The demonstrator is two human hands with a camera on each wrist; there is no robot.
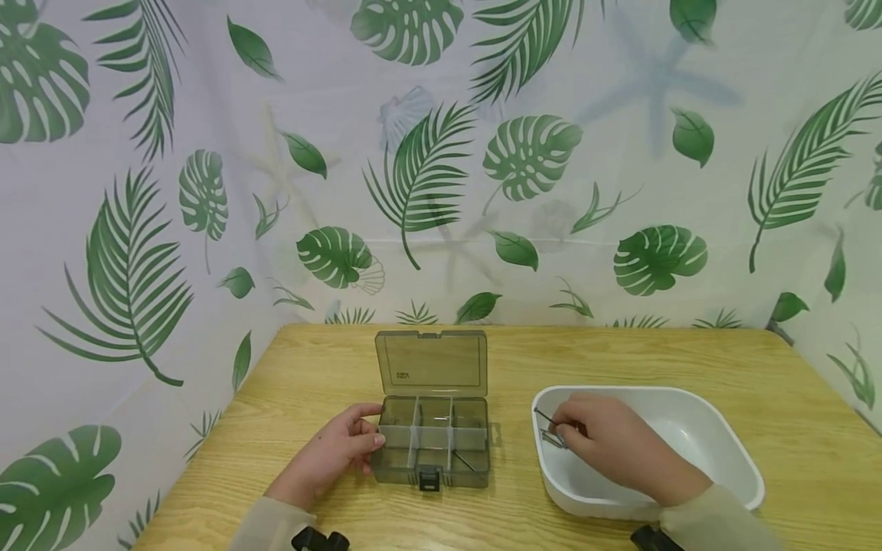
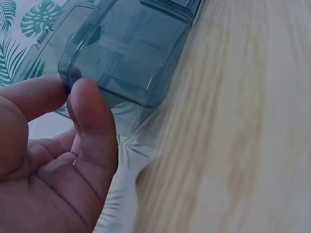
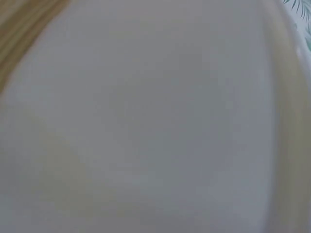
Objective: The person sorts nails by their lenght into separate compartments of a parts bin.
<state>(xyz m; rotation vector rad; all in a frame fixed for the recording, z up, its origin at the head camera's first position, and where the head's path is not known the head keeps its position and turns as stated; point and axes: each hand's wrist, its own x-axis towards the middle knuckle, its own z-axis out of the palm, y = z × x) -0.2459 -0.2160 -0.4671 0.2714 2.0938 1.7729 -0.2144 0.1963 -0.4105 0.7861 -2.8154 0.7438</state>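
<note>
A smoky see-through compartment box (image 1: 434,440) stands on the table with its lid (image 1: 432,363) raised. My left hand (image 1: 339,444) holds the box's left side; in the left wrist view, thumb and finger (image 2: 92,116) pinch a corner of the clear plastic. One dark screw (image 1: 467,461) lies in the front right compartment. My right hand (image 1: 606,438) reaches into a white tub (image 1: 730,459), fingers bent down at its left end. A dark screw (image 1: 544,415) and several silvery screws (image 1: 553,438) are at the fingertips; whether any is gripped is hidden.
The wooden table (image 1: 324,363) runs back to a leaf-printed cloth (image 1: 441,291). The tub stands to the right of the box, a strip of table between them. Its blurred white surface (image 3: 146,111) fills most of the right wrist view.
</note>
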